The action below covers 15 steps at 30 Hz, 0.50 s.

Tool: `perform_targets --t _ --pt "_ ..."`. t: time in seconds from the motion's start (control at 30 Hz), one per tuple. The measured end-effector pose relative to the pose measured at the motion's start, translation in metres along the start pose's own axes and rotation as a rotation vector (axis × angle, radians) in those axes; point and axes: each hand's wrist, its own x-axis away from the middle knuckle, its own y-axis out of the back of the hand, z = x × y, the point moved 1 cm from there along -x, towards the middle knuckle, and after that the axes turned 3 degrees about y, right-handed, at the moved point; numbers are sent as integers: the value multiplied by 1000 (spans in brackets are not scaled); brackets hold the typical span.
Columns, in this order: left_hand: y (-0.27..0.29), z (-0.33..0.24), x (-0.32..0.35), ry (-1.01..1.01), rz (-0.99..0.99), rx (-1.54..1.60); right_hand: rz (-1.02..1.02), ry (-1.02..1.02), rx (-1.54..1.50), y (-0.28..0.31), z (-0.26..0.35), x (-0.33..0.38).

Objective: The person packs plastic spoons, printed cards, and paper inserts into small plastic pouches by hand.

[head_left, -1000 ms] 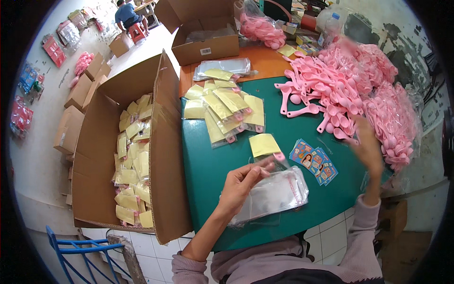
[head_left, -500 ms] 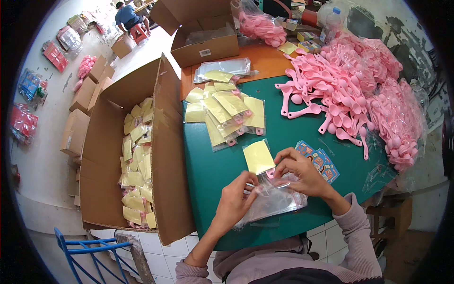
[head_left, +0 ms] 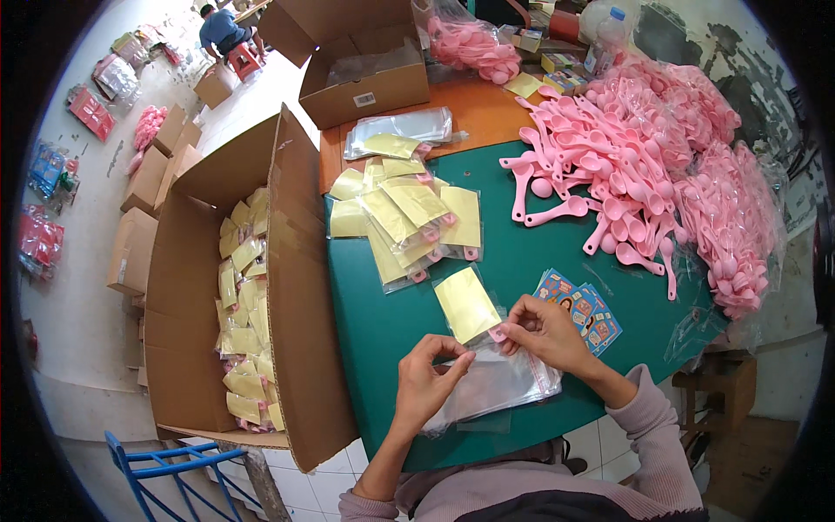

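A clear plastic bag with a yellow card (head_left: 468, 304) inside lies in front of me, the end of a pink spoon handle (head_left: 497, 334) showing at its lower corner. My right hand (head_left: 548, 335) pinches the bag beside that handle. Thumb and fingertips of my left hand (head_left: 428, 380) come together at the bag's lower edge. Beneath both hands is a stack of empty clear bags (head_left: 500, 389). Blue printed cards (head_left: 581, 309) lie fanned out just past my right hand. Farther left is a pile of filled bags with yellow cards (head_left: 404, 213).
Loose pink measuring spoons (head_left: 600, 165) heap at the far right of the green table (head_left: 374, 348), against bagged spoons (head_left: 731, 226). A tall carton (head_left: 304, 296) holding filled bags stands on the left. Behind are an open carton (head_left: 370, 91) and more clear bags (head_left: 404, 129). A person (head_left: 224, 33) sits far off.
My left hand has drawn slightly away from my right, toward the left. The clear plastic between them looks flatter now, and the view has shifted a little.
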Motion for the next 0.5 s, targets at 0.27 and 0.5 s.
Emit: perform_targets --t 0.27,0.5 --pt "-10 3 -2 115 -33 364 -127 79 51 -2 6 0" --pt "-12 17 2 53 42 406 -113 99 126 -5 11 1"
